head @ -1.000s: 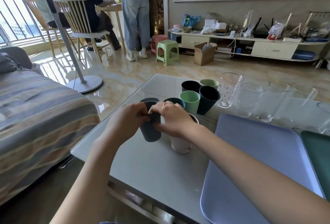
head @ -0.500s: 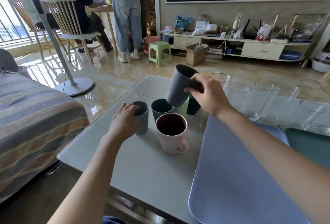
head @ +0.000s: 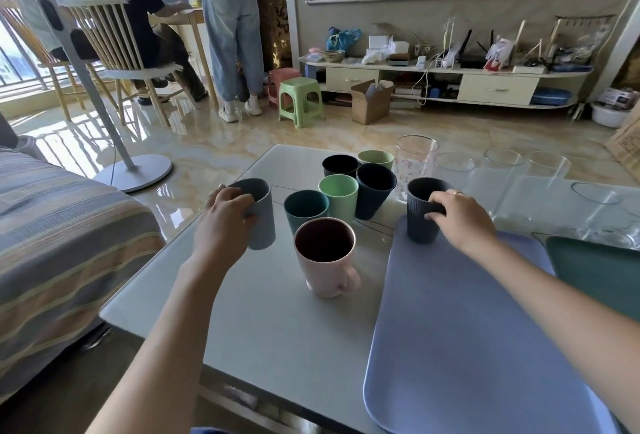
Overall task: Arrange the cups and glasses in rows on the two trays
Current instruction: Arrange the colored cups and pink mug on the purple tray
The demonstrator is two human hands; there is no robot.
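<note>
My right hand (head: 460,219) grips a dark grey ribbed cup (head: 419,222) standing upright on the far left corner of the lilac tray (head: 467,347). My left hand (head: 225,222) holds a blue-grey cup (head: 261,215) on the table. Between them stand a pink mug (head: 327,267), a teal cup (head: 304,210), a light green cup (head: 339,193), a navy cup (head: 374,191), a black cup (head: 341,167) and a second green cup (head: 375,159). A patterned glass (head: 414,163) and several clear glasses (head: 502,177) line the far right. A dark green tray (head: 602,271) lies right of the lilac one.
The white table (head: 263,322) has its near edge close to me. A striped sofa (head: 52,232) sits to the left. A fan stand (head: 135,174), chair, stools and two people are on the floor beyond.
My right hand carried the dark grey cup from above the cup cluster down to the right onto the lilac tray's far corner. My left hand stayed on the blue-grey cup.
</note>
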